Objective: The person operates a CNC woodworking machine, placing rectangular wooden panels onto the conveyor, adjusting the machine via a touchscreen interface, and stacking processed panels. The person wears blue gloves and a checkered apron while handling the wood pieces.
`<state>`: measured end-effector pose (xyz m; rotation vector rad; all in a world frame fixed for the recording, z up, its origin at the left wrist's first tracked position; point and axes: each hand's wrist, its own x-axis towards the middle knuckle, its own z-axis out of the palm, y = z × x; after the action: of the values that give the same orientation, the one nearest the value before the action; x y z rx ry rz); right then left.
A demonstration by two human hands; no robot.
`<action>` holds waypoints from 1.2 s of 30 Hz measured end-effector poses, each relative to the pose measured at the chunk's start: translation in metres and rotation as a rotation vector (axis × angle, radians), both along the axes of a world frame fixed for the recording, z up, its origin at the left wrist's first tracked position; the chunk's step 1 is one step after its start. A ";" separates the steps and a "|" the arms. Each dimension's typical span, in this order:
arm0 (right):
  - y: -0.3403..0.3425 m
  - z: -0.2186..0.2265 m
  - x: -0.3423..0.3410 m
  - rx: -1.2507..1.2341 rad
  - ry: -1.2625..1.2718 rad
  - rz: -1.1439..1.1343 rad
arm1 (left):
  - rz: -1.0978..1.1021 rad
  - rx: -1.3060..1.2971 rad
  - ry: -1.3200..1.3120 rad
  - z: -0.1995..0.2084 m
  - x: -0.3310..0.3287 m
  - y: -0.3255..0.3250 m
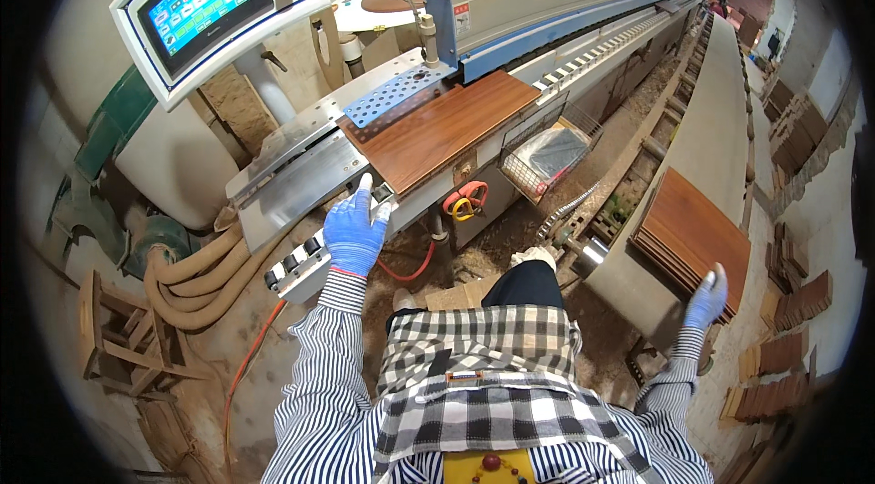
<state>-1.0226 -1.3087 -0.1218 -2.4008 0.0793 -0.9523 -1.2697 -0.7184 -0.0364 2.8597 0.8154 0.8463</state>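
A reddish-brown wood-grain panel [447, 130] lies flat on the bed of a long edge-banding machine [556, 15]. My left hand [354, 231], in a blue glove with pale fingertips, is beside the panel's near left corner, above the machine's front rail. Its fingers are stretched out and hold nothing. To the right, a stack of similar panels [691, 233] rests on a long conveyor belt [706, 128]. My right hand [704, 300], gloved alike, touches the stack's near right corner with extended fingers; part of the hand's underside is hidden.
A control screen [202, 5] with buttons stands at upper left. Thick tan hoses [196, 288] and a wooden stool [137, 338] are at left. Below the machine's edge hang a wire basket [547, 156] and orange-and-yellow tape rings [467, 201]. More panels [797, 302] stand along the right wall.
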 end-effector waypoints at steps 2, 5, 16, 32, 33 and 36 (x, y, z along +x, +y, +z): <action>-0.038 0.008 0.009 -0.342 0.054 -0.261 | -0.004 0.056 -0.028 -0.003 0.002 0.001; -0.072 -0.001 0.026 -0.463 0.337 -0.538 | -0.009 0.079 -0.043 -0.005 0.001 0.001; -0.159 -0.014 0.065 -0.098 0.650 -0.512 | -0.005 0.117 -0.095 -0.009 -0.002 0.002; -0.105 -0.050 -0.082 1.432 0.016 -0.001 | -0.054 0.089 -0.142 -0.010 -0.005 0.003; -0.101 -0.046 -0.078 1.649 -0.025 -0.042 | -0.056 0.078 -0.146 -0.010 -0.005 0.003; -0.117 -0.072 -0.078 1.640 -0.039 0.075 | -0.108 0.100 -0.217 -0.014 -0.011 0.007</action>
<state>-1.1007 -1.4252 -0.1939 -0.8463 0.5144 -0.4760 -1.2811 -0.7118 -0.0501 2.7966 0.6048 1.1872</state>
